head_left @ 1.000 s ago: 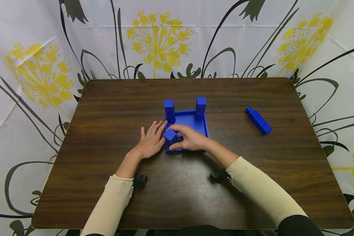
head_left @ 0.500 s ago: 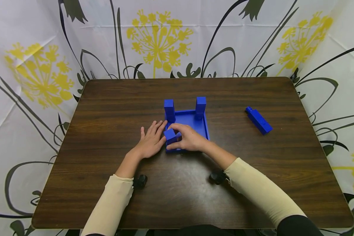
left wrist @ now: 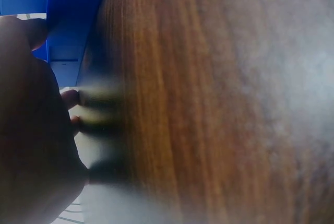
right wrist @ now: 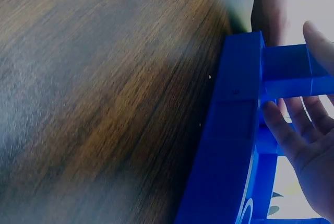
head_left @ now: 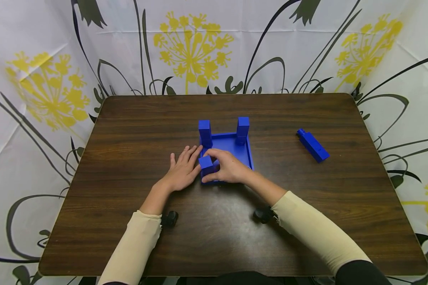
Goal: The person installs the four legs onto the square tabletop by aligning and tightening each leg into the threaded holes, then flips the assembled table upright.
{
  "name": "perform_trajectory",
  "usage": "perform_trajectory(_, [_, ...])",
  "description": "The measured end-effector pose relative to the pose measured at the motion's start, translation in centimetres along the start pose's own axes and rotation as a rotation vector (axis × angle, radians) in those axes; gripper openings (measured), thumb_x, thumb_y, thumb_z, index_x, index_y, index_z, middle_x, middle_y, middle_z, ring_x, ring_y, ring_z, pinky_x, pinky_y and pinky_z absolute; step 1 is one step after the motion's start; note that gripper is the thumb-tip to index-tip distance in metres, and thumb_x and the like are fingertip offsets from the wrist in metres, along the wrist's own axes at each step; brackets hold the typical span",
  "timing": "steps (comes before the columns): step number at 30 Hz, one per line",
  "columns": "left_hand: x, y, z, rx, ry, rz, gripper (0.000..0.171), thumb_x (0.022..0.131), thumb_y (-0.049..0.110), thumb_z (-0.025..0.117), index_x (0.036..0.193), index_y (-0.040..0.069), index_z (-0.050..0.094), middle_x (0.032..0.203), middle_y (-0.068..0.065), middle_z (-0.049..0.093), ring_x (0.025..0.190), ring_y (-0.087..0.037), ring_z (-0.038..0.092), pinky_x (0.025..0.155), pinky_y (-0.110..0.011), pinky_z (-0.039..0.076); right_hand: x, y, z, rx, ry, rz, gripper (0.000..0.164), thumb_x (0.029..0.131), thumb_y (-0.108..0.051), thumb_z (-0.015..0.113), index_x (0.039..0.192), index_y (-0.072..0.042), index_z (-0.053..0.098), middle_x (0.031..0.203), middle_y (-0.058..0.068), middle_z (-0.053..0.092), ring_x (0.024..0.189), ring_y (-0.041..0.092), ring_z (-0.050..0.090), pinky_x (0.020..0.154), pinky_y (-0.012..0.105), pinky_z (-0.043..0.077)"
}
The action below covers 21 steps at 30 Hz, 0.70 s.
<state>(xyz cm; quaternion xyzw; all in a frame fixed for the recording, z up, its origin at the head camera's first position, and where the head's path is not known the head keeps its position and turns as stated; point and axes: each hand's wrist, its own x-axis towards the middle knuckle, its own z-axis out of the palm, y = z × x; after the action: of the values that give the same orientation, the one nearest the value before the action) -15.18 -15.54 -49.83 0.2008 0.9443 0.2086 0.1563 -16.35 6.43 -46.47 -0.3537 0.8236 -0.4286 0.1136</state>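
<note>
A shallow blue square tray-like base [head_left: 240, 151] lies at the table's middle, with one blue square post [head_left: 205, 132] at its far left corner and another blue post [head_left: 243, 128] at its far right corner. At the near left corner stands a third blue post [right wrist: 287, 65], held between the thumb and fingers of my right hand [head_left: 231, 168]. My left hand [head_left: 180, 174] lies with fingers extended beside the base's left side, its fingertips and thumb right at the edge. In the left wrist view, that hand [left wrist: 36, 130] is dark beside the blue base [left wrist: 73, 31].
A loose blue post [head_left: 313, 146] with a round peg on one end lies on its side to the right, on the brown wood-grain table [head_left: 292, 237]. Behind the table hangs a white cloth [head_left: 128, 47] with yellow flowers and grey stems.
The post in my right hand has turned slightly and now lines up squarer with the base. The right hand has shifted very little; my left hand has stayed in place.
</note>
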Motion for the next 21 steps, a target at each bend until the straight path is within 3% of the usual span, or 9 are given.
perform_trajectory(6, [0.1, -0.1, 0.1, 0.0, 0.005, 0.008, 0.064, 0.104, 0.056, 0.018, 0.159, 0.029, 0.0, 0.164, -0.007, 0.007, 0.149, -0.029, -0.005, 0.106, -0.068, -0.01, -0.2, 0.0, -0.7, 0.01, -0.062, -0.007, 0.068, 0.075, -0.023, 0.088, 0.133, -0.01, 0.054, 0.122, 0.003, 0.058, 0.103, 0.017, 0.053, 0.091, 0.041, 0.047])
perform_trajectory(10, [0.3, -0.6, 0.4, 0.006, -0.004, 0.005, 0.063, 0.103, 0.057, 0.016, 0.158, 0.033, -0.004, 0.164, -0.003, 0.005, 0.149, -0.025, -0.008, 0.107, -0.067, -0.012, -0.2, 0.2, -1.0, 0.119, -0.118, -0.003, 0.068, 0.08, -0.011, 0.082, 0.14, -0.008, 0.049, 0.141, 0.005, 0.05, 0.123, 0.021, 0.047, 0.097, 0.042, 0.047])
perform_trajectory(14, [0.5, -1.0, 0.7, 0.002, -0.003, 0.008, 0.062, 0.103, 0.058, 0.015, 0.157, 0.036, -0.006, 0.164, -0.002, 0.004, 0.149, -0.024, -0.01, 0.107, -0.066, -0.013, 0.1, 0.3, -1.2, 0.242, -0.18, -0.022, 0.07, 0.082, 0.003, 0.071, 0.146, -0.007, 0.043, 0.15, 0.008, 0.041, 0.139, 0.021, 0.035, 0.106, 0.047, 0.038])
perform_trajectory(21, [0.5, -1.1, 0.8, -0.016, 0.001, -0.001, 0.062, 0.103, 0.059, 0.015, 0.157, 0.038, -0.006, 0.164, -0.001, 0.004, 0.149, -0.022, -0.011, 0.107, -0.065, -0.014, 0.2, 0.4, -1.5, 0.368, -0.255, -0.036, 0.071, 0.082, 0.014, 0.057, 0.148, -0.005, 0.038, 0.154, 0.011, 0.036, 0.143, 0.02, 0.03, 0.112, 0.042, 0.029])
